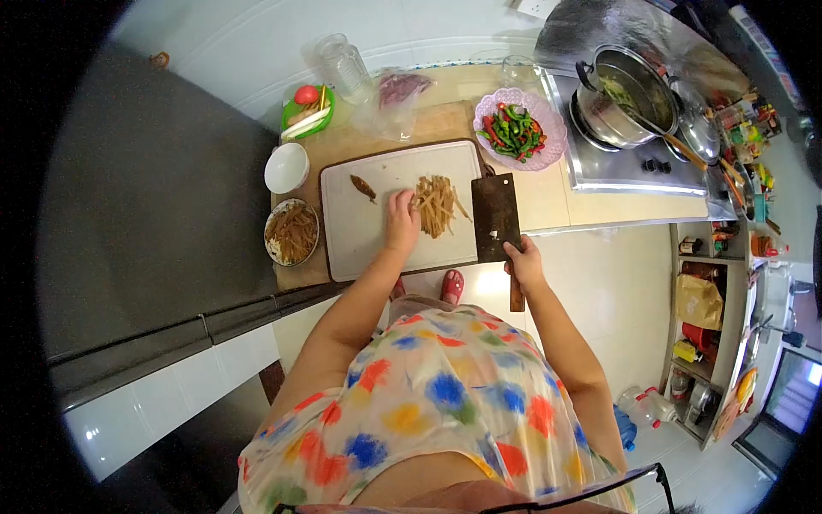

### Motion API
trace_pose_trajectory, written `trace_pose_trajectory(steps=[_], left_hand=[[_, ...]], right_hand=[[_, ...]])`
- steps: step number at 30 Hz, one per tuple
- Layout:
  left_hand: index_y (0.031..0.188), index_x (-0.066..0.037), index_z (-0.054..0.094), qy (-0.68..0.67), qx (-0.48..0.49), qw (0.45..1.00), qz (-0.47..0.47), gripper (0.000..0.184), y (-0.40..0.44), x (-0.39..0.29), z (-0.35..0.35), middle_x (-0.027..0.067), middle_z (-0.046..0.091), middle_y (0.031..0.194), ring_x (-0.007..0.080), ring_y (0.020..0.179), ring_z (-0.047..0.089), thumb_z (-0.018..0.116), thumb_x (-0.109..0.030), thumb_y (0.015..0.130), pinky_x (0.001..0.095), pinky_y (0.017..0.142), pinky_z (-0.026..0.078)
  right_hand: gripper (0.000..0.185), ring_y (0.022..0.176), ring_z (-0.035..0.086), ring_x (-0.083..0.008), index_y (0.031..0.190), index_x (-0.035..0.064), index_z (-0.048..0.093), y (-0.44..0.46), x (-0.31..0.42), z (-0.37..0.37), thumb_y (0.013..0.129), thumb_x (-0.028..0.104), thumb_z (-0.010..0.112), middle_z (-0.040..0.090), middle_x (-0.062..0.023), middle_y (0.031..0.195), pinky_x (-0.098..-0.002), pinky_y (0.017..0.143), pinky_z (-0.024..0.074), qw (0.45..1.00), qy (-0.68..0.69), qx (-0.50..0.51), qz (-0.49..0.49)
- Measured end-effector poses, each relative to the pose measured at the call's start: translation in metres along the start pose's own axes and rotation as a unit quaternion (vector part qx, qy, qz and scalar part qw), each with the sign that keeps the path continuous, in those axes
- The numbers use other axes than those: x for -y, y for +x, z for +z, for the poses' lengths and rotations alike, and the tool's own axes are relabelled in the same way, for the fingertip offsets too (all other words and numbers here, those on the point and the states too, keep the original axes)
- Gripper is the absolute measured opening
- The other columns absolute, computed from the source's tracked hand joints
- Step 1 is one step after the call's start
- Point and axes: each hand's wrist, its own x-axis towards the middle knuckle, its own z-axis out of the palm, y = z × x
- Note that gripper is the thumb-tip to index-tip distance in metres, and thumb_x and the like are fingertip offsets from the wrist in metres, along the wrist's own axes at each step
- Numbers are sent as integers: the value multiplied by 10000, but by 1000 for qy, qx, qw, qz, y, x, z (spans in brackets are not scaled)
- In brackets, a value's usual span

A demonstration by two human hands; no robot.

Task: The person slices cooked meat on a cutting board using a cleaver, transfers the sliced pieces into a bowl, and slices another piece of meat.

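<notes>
On the white cutting board (355, 231) lies a pile of light brown strips (437, 206). My left hand (402, 221) rests at the left edge of this pile, its fingers bent and close together; whether they pinch a strip is hidden. A small dark brown piece (363, 188) lies apart at the board's upper left. My right hand (523, 257) is closed on the cleaver (495, 214), near where the handle meets the blade. The wide dark blade lies flat over the board's right edge, with a small pale bit on it.
Left of the board are a bowl of brown shreds (292, 233), a white bowl (287, 168) and a green tray (329, 120). Behind it sit a plastic bag (396, 103) and a glass pitcher (345, 70). A pink plate of peppers (555, 141) and a pot (612, 120) on the stove stand right.
</notes>
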Motion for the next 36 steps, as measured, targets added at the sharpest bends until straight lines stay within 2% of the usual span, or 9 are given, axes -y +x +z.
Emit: trace_pose_trajectory(steps=[2,8,14,16,20,23,25,30,36], left_hand=[[1280,-27,431,8,-69,998,7,425,-5,0,6,198,404,1312,376,1223,402,551,-88,877,431,1043,337],[1375,12,326,16,-38,999,-26,609,-9,-22,9,220,313,1417,382,1302,333,585,-276,904,419,1092,290],[1360,4,342,-5,-74,997,-33,700,-6,-23,25,231,348,1394,401,1280,356,666,-326,835,434,1074,314],[1367,0,338,-21,-81,995,-57,723,-6,-33,20,233,351,1392,401,1279,357,679,-335,825,434,1075,313],[1376,-7,332,-41,-108,991,-68,747,-5,-33,16,232,378,1375,401,1266,373,692,-341,814,443,1067,323],[1363,-13,350,-80,-127,984,-100,725,-4,-29,13,229,412,1342,397,1254,388,698,-333,813,443,1056,331],[1355,-17,361,-144,-117,971,-151,712,-2,-31,7,228,420,1333,392,1250,392,702,-327,812,441,1054,332],[1350,-25,366,-183,-153,966,-96,681,4,-35,-20,217,421,1336,377,1245,401,698,-303,825,438,1050,336],[1345,-26,371,-155,-186,968,-59,649,9,-15,-99,222,388,1343,387,1247,396,686,-288,841,431,1050,337]], right_hand=[[86,426,464,-97,928,54,526,2,2,6,900,94,596,542,-16,691,-238,380,386,1000,4,3,0],[111,432,459,-95,980,52,536,2,10,35,903,102,598,547,-16,716,-237,393,413,999,-34,30,7],[132,433,497,-112,991,35,527,6,-12,73,899,94,601,578,-43,696,-255,383,421,991,-114,46,-51],[136,421,499,-118,995,25,522,15,-31,86,899,87,596,580,-53,681,-263,379,416,981,-139,49,-127],[135,432,502,-110,1008,26,531,-10,-1,115,898,77,590,579,-49,680,-262,386,409,991,-93,91,-24],[175,430,512,-140,1038,14,529,-12,-6,131,894,94,591,580,-74,660,-305,387,404,993,-29,108,-38],[154,431,498,-137,1013,18,525,-21,6,135,894,88,592,572,-60,659,-300,393,406,991,-77,93,-59],[97,420,470,-116,948,47,510,-40,31,149,890,59,588,526,-32,633,-261,383,384,991,-68,95,-59],[160,445,494,-121,1014,32,491,-69,66,210,883,49,581,552,-46,699,-272,392,398,983,-32,179,-38]])
